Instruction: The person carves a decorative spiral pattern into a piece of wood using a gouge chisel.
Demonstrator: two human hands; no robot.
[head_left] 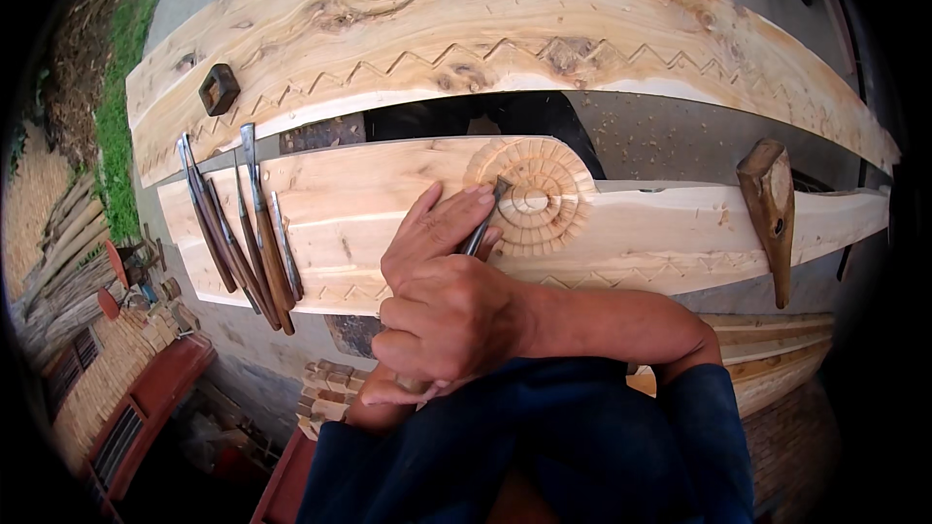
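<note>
A chisel (pixel 475 238), its tip at a carved spiral (pixel 546 202) on a pale board (pixel 340 180), occupies mid-frame. The fingers of the right hand (pixel 451 320) close fully around its handle, hiding most of it. The fingers of the left hand (pixel 427 233) extend along the shaft, slightly parted; how firmly they hold cannot be told, and the wrist disappears behind the right hand. Several spare chisels (pixel 264 243) lie across the board at left, a wooden mallet (pixel 774 204) at right. Behind, a second board (pixel 408 49) bears a dark block (pixel 219 89) and a spiral clipped by the top edge. Wood chips speckle the gray floor (pixel 636 136); a dark shape between the boards is indistinct. Grass (pixel 116 150) edges upper left, stacked poles (pixel 68 243) below.
</note>
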